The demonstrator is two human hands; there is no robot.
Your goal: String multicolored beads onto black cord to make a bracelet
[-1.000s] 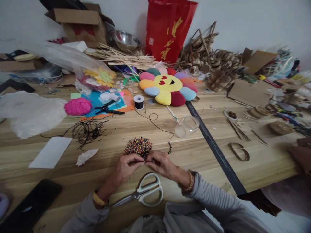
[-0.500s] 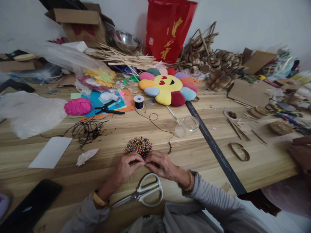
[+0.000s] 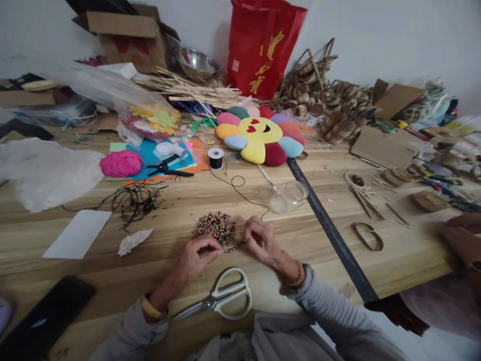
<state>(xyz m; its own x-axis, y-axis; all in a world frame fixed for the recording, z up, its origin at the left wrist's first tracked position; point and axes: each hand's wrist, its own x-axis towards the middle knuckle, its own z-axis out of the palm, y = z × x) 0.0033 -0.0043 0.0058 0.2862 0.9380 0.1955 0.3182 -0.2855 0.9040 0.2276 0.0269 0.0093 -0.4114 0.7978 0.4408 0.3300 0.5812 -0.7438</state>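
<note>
A short strand of beads (image 3: pixel 236 247) on black cord stretches between my two hands. The fingertips of my left hand (image 3: pixel 196 256) pinch its left end, beside a pile of small multicoloured beads (image 3: pixel 214 226). At the strand's other end, my right hand (image 3: pixel 264 242) is closed on it, thumb and forefinger together. The black cord (image 3: pixel 248 199) runs from behind my right hand back to a spool (image 3: pixel 215 159). White-handled scissors (image 3: pixel 229 296) lie just below my hands.
A glass jar (image 3: pixel 295 194) and a long dark ruler-like strip (image 3: pixel 330 225) are to the right. A flower cushion (image 3: pixel 260 131) lies behind. Tangled black cord (image 3: pixel 139 200), white paper (image 3: pixel 78 234) and a phone (image 3: pixel 47 318) are at left. Another person's hand (image 3: pixel 464 233) shows at the right edge.
My right hand has moved right and slightly up, away from my left hand, and the beaded strand now shows between them. My left hand stays nearly in place.
</note>
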